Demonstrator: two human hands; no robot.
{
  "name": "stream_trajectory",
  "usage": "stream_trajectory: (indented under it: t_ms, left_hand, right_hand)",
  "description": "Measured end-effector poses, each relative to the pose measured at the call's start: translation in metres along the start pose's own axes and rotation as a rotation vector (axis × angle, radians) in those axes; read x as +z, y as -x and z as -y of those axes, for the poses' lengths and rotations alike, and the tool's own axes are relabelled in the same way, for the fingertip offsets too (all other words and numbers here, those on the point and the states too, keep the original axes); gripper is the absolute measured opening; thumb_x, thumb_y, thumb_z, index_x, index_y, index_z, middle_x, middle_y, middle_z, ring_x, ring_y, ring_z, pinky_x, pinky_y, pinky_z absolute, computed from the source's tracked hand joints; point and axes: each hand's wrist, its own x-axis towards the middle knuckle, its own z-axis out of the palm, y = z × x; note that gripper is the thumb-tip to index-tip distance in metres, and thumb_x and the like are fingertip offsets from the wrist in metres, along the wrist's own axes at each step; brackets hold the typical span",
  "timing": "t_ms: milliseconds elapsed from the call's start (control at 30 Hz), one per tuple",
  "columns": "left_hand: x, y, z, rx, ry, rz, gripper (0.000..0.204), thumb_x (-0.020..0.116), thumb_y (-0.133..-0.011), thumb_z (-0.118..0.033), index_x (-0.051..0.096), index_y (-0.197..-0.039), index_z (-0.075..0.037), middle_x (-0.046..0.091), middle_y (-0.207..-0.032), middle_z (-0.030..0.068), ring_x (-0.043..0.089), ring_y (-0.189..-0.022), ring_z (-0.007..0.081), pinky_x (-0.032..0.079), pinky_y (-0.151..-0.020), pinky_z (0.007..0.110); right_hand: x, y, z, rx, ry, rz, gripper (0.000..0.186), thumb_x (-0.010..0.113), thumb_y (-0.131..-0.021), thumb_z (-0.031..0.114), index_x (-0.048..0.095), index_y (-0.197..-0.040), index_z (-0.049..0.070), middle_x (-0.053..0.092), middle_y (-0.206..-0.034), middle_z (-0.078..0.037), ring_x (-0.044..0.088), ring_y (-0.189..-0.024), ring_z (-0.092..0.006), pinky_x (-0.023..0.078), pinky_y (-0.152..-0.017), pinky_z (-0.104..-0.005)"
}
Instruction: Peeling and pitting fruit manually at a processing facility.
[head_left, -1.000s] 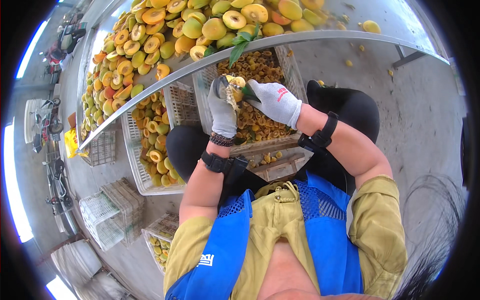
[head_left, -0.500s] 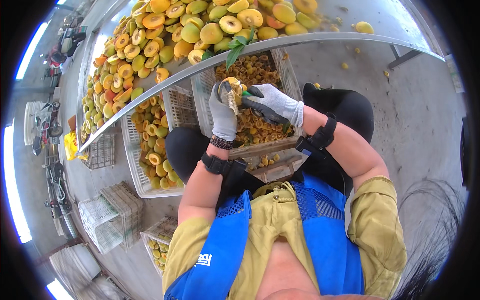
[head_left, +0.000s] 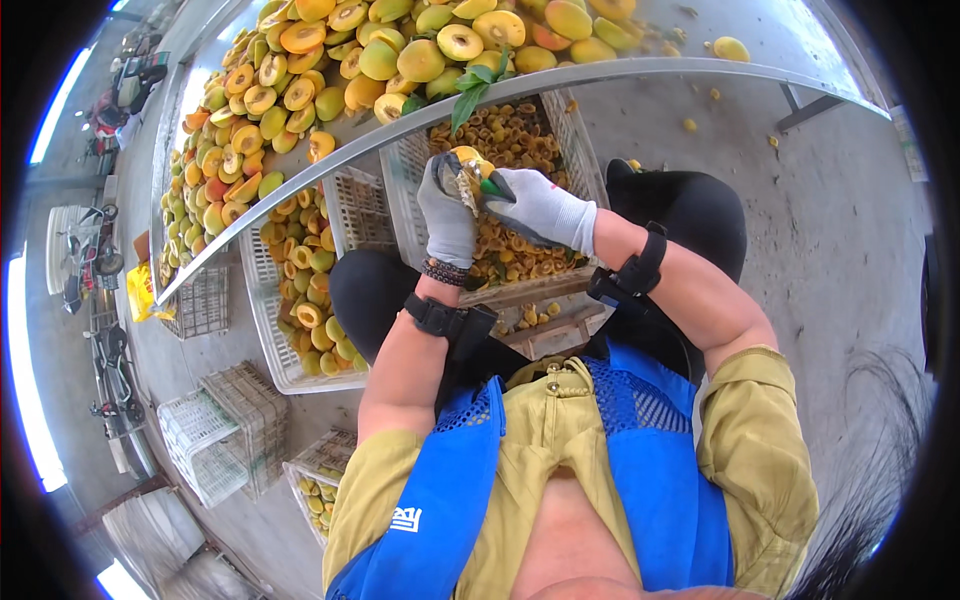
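"So, left hand (head_left: 447,212)?"

"Gloved, fingers curled round a yellow-orange fruit (head_left: 472,156). Pale ragged bit by the fingers (can't tell if it's glove or fruit)."

"Right hand (head_left: 540,208)?"

"Gloved too, closed on a green-handled tool (head_left: 492,187). Handle sits right beside the fruit. Working end is hidden, so can't confirm contact."

"Where's the fruit exactly?"

"Between the two hands, above the near end of the metal table's open side, over a pale slatted crate (head_left: 405,195). Crate is loaded with small brownish-orange pieces (head_left: 520,240)."

"Table?"

"Metal table (head_left: 775,35), raised rim, beyond the hands. Big heap of fruit (head_left: 380,60) on it, many cut in half, some hollows showing. Green leaves (head_left: 470,95) lie at the rim."

"Anything left of the knees?"

"White crate (head_left: 268,340) with more cut fruit, just beside the left knee (head_left: 362,300). Farther out, stacked crates (head_left: 225,430) on the floor, and a yellow bag (head_left: 143,292) near the table's left corner."
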Motion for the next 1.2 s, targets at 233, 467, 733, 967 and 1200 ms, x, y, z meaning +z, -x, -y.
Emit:
stream_trajectory:
  t_ms: [233, 467, 733, 967, 1200]
  left_hand:
    - [0.000, -0.003, -0.004, -0.235, 0.427, -0.019, 0.018, 0.044, -0.085, -0.016, 0.051, -0.090, -0.001, 0.055, -0.081, 0.0034, 0.052, -0.071, 0.0104, 0.044, -0.062, 0.023]
    - [-0.020, -0.022, 0.019, -0.451, 0.743, -0.299, 0.023, 0.041, -0.086, -0.021, 0.052, -0.091, -0.002, 0.055, -0.079, 0.0056, 0.055, -0.063, 0.0142, 0.046, -0.055, 0.026]
    - [-0.036, -0.016, -0.005, -0.436, 0.995, 0.022, 0.053, 0.030, -0.083, -0.044, 0.042, -0.109, 0.000, 0.054, -0.090, 0.0172, 0.055, -0.072, 0.0264, 0.045, -0.058, 0.030]
    - [-0.072, -0.045, -0.007, -0.161, 1.325, 0.204, 0.047, 0.032, -0.084, -0.038, 0.042, -0.111, -0.002, 0.045, -0.114, 0.0169, 0.046, -0.101, 0.0320, 0.040, -0.083, 0.044]
    - [-0.245, -0.018, 0.070, -0.209, 0.381, -0.840, 0.024, 0.040, -0.083, -0.019, 0.051, -0.096, -0.003, 0.057, -0.086, 0.0100, 0.057, -0.072, 0.0226, 0.047, -0.060, 0.027]
  right_hand:
    - [-0.005, 0.003, 0.028, 0.370, -0.509, 0.150, 0.023, 0.052, -0.079, 0.025, 0.049, -0.075, 0.003, 0.044, -0.051, -0.001, 0.041, -0.036, -0.0084, 0.033, -0.032, -0.0219]
    - [-0.020, 0.018, 0.040, 0.409, -0.826, 0.215, 0.020, 0.051, -0.081, 0.024, 0.047, -0.078, 0.005, 0.042, -0.051, 0.002, 0.036, -0.034, -0.0040, 0.027, -0.029, -0.0174]
    - [0.002, 0.032, -0.034, 0.248, 0.740, 0.480, 0.021, 0.045, -0.075, 0.010, 0.050, -0.092, -0.001, 0.057, -0.083, -0.019, 0.055, -0.082, -0.0326, 0.043, -0.069, -0.0376]
    - [-0.025, 0.025, -0.048, 0.126, 0.562, 0.226, 0.023, 0.050, -0.076, 0.020, 0.049, -0.089, 0.001, 0.056, -0.080, -0.021, 0.053, -0.076, -0.0358, 0.041, -0.064, -0.0409]
    - [-0.023, 0.027, -0.056, 0.104, 0.629, 0.256, 0.026, 0.051, -0.076, 0.022, 0.047, -0.091, 0.002, 0.055, -0.076, -0.021, 0.052, -0.072, -0.0369, 0.041, -0.062, -0.0411]
